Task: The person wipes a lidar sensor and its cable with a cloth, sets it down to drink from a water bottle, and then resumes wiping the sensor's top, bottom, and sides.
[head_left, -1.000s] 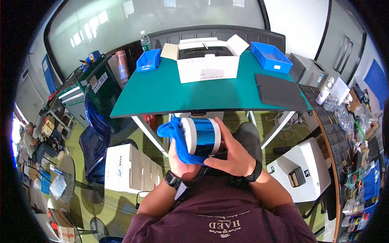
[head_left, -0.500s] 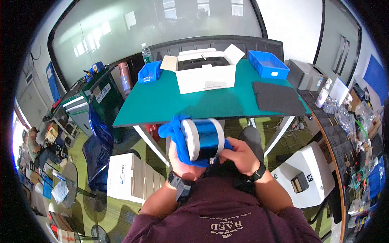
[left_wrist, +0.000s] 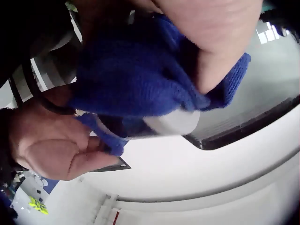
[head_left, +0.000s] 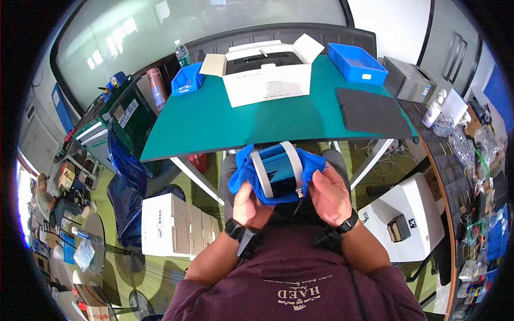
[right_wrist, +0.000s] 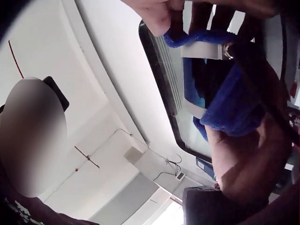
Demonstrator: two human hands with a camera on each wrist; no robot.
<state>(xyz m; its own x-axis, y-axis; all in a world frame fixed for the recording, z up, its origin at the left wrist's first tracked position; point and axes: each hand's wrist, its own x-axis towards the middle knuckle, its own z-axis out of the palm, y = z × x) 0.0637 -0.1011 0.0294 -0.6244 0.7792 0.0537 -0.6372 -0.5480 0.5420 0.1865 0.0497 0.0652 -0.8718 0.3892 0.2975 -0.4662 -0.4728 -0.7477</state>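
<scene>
A glossy blue cylinder (head_left: 280,170) with white rims is held over the lap in the head view, tilted, with a blue cloth (head_left: 245,172) wrapped under and around it. My left hand (head_left: 251,207) grips the cloth and the cylinder's left end, thumb on the cloth (left_wrist: 136,70). At the other end my right hand (head_left: 331,196) pinches the cloth between thumb and fingers. A small metal connector (head_left: 300,192) with a dark cable sticks out at the lower right rim, seen also in the right wrist view (right_wrist: 228,50).
Beyond the hands stands a green table (head_left: 214,125) with an open white box (head_left: 267,85), two blue bins (head_left: 357,65) (head_left: 187,80) and a dark foam sheet (head_left: 373,112). White cartons (head_left: 166,224) stand at the left, a white stool-like unit (head_left: 401,219) at the right.
The cylinder has tilted. The right hand has gone from the rim to the cloth and drawn it out on the right side. The head view has shifted slightly.
</scene>
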